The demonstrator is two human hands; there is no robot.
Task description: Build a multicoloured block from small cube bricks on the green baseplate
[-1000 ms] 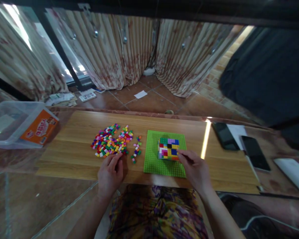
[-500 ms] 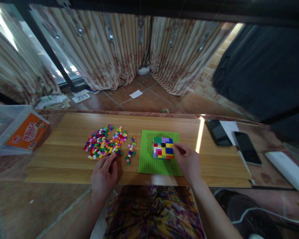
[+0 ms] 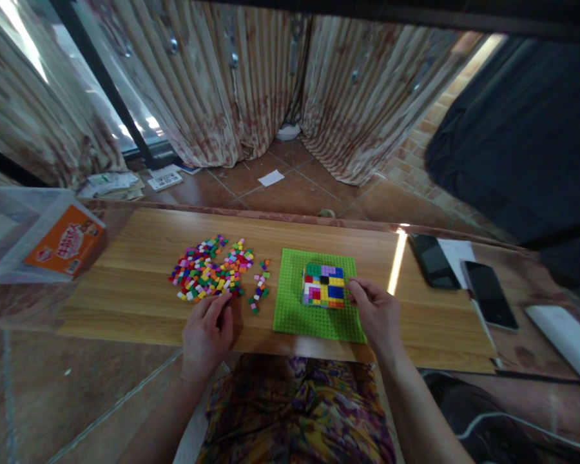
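A low block of toy bricks (image 3: 323,285), topped in many colours, sits on a green studded baseplate (image 3: 290,319). Just off the block's right side, over the plate, is my right hand (image 3: 377,310), thumb and forefinger pinched together; whatever is between them is too small to make out. At the near edge of a pile of small loose bricks (image 3: 205,270) rests my left hand (image 3: 207,332). Its fingers are curled together, and I cannot see whether a brick is in them. A thin line of loose bricks (image 3: 260,287) lies between the pile and the plate.
A clear plastic box (image 3: 24,238) with an orange label stands at the far left. To the right lie two dark phones (image 3: 434,261), some white paper (image 3: 457,254) and a white oblong object (image 3: 563,341). Curtains (image 3: 251,84) hang beyond the wooden board (image 3: 140,316).
My right fingertips have drawn slightly away from the block's right side. My left hand stays by the pile's near edge. The whole view has shifted a little.
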